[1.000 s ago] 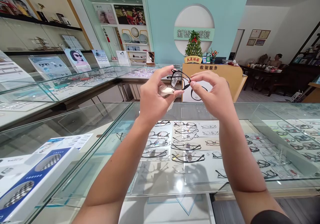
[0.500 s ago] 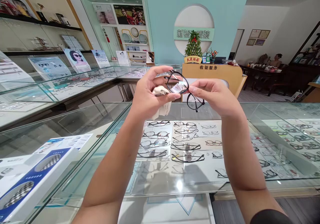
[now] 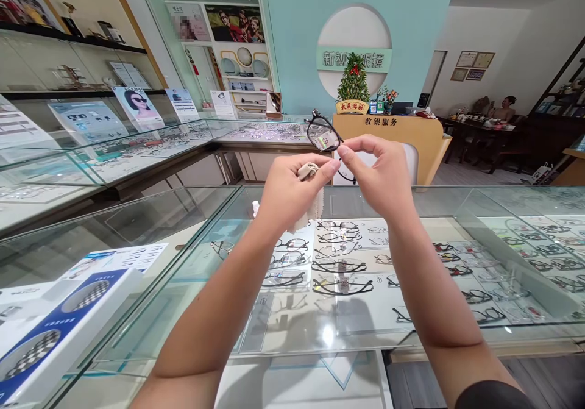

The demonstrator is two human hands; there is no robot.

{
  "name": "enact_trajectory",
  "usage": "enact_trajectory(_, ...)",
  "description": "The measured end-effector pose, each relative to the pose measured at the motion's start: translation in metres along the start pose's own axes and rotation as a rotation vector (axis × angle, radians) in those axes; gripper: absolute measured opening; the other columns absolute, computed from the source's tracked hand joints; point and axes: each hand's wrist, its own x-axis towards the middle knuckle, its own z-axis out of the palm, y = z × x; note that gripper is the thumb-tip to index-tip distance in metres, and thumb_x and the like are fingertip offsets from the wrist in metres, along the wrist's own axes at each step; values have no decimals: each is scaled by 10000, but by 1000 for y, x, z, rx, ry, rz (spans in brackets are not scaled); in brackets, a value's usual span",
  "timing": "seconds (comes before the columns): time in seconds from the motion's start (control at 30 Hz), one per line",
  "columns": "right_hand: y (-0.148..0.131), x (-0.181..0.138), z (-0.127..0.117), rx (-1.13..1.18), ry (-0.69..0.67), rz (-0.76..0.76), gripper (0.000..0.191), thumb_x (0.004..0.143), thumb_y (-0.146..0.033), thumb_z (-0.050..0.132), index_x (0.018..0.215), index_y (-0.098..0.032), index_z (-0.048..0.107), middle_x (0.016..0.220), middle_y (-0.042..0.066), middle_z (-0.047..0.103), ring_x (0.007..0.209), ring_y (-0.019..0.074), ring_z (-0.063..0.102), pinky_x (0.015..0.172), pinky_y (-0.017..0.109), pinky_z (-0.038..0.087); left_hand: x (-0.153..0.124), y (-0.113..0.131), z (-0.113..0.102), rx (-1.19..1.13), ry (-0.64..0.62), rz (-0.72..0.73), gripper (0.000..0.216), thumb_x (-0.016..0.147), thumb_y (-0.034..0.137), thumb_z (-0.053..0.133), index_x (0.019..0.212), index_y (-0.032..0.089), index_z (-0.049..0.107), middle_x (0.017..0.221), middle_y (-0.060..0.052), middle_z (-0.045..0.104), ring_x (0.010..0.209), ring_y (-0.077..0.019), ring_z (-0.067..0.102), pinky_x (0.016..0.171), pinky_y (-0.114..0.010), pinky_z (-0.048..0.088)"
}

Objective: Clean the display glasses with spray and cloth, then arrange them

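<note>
Tilting glasses [image 3: 323, 136] upright, right hand [image 3: 379, 174]; left hand [image 3: 287, 192], cloth [image 3: 308, 171] lowered, apparently off them.

The glass worktop [image 3: 457, 203] runs from left to right across the scene, and its top pane is bare in the middle. Under the pane, rows of spectacle frames [image 3: 340, 267] lie on white trays [image 3: 292, 320], with darker frames [image 3: 475, 296] to the right. On the adjoining case at near left lies a blue-and-white box [image 3: 50, 330], and a printed leaflet [image 3: 119, 258] lies just beyond it. A far-left worktop [image 3: 150, 153] carries upright placards [image 3: 137, 107].
</note>
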Motion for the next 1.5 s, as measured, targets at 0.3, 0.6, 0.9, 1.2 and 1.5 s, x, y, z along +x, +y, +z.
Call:
enact_trajectory(0.3,-6,-5,13,-193,-46,-39,179,1057,-336,690,1002,-210,804,1079,87,797,1047,263,734,1002,427,559,6,-10,-1,-74,85,-79,394,881,594,862,909,204,818,789,-19,711,729,-166,601,683,-301,510)
enact_trajectory(0.6,-24,-7,8,-304,-251,66,239,1050,-243,614,1140,-217,833,1091,83,807,1005,269,733,961,420,557,12,-21,-4,49,100,-74,283,906,486,829,892,206,793,719,-7,656,692,-161,575,662,-302,492)
enact_trajectory(0.9,-29,-7,-9,-350,-238,153,128,985,-196,624,977,-206,751,845,43,718,805,199,636,824,359,497,23,-36,-26,513,-362,-280,143,821,338,738,844,238,837,729,-20,728,652,-175,586,619,-314,405)
enact_trajectory(1.2,-23,-9,-11,-187,-211,47,125,909,-142,615,888,-225,707,787,25,678,751,188,593,750,360,486,32,-106,-5,1073,-1016,-561,379,792,354,803,1144,222,856,1070,-93,846,925,-296,765,759,-338,524)
enact_trajectory(1.5,-26,-9,-12,-180,-220,41,163,908,-99,588,905,-220,696,832,26,681,786,188,603,772,365,479,30,-131,5,1165,-1126,-735,554,753,319,861,1301,246,826,1330,-119,809,1114,-351,777,922,-374,614)
